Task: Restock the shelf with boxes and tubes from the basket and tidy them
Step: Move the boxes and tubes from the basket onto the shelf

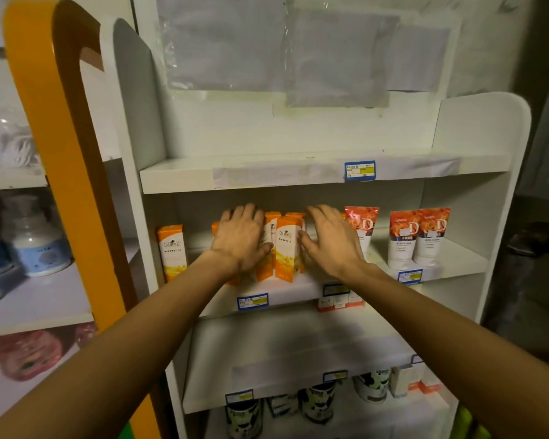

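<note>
Several tall orange-and-white cardboard boxes (286,248) stand upright, long axes vertical, clustered on the white middle shelf (286,291), between the two hands. Left hand (240,237) lies flat, fingers spread, against the cluster's left side; right hand (332,239), equally near, flanks its right, holding nothing. Right of the cluster stand glossy red-topped white tubes (419,237); one box (171,252) stands apart left.
</note>
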{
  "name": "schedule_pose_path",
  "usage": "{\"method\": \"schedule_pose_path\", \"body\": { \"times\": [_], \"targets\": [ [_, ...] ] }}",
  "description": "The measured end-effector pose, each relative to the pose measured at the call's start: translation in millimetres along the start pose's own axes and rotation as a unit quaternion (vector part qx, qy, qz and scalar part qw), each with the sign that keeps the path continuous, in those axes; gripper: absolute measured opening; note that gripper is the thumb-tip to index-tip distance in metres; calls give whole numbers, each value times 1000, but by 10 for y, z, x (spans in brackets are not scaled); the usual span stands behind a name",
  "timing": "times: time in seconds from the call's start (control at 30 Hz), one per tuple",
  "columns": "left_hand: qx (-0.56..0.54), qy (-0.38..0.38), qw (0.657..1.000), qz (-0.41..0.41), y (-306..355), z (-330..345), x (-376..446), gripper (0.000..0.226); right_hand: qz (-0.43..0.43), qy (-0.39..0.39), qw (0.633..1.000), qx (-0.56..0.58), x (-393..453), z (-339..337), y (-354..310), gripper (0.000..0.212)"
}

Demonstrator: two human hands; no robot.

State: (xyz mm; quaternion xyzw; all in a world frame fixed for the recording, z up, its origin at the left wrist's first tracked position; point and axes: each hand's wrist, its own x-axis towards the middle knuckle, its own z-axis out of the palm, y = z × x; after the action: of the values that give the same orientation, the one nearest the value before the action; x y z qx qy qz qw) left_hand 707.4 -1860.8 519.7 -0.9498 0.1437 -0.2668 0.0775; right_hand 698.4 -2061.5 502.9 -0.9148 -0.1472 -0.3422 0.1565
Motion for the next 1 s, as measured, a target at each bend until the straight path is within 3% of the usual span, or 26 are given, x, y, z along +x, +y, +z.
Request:
{"method": "schedule_pose_path", "body": {
  "times": [0.17,0.63,1.0],
  "targets": [
    [-3,-4,1000,15,161,-60,-113,77,27,-25,999,-23,-203,-99,157,56],
    [-25,-38,997,66,946,-137,-370,75,78,-145,984,-68,-1016,-357,633,76],
    [-93,-116,980,132,2025,615,-823,74,167,-269,942,-108,-2185,-290,1397,79]
  ]
}}
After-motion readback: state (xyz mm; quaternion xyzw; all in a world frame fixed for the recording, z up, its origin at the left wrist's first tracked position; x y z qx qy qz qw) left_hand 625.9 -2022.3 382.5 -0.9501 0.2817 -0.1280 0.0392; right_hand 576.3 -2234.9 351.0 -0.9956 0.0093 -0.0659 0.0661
